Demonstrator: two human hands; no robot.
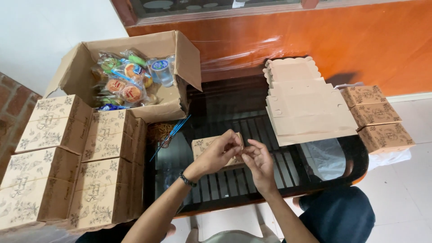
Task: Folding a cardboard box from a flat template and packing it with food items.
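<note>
At centre frame, the left hand (220, 150) and right hand (256, 159) pinch together on a small printed box (202, 146) resting on the glass table (216, 108); flat box blanks (306, 108) lie upper right.

A black glass-topped table (288, 157) with a slatted shelf beneath stands against an orange wall (360, 40) whose glossy surface reflects light. A dark red-brown window frame (130, 11) runs along the wall's top edge, adjoining a white wall (40, 36) at left. The floor (405, 193) is pale tile, with red brick (11, 103) at far left.
</note>
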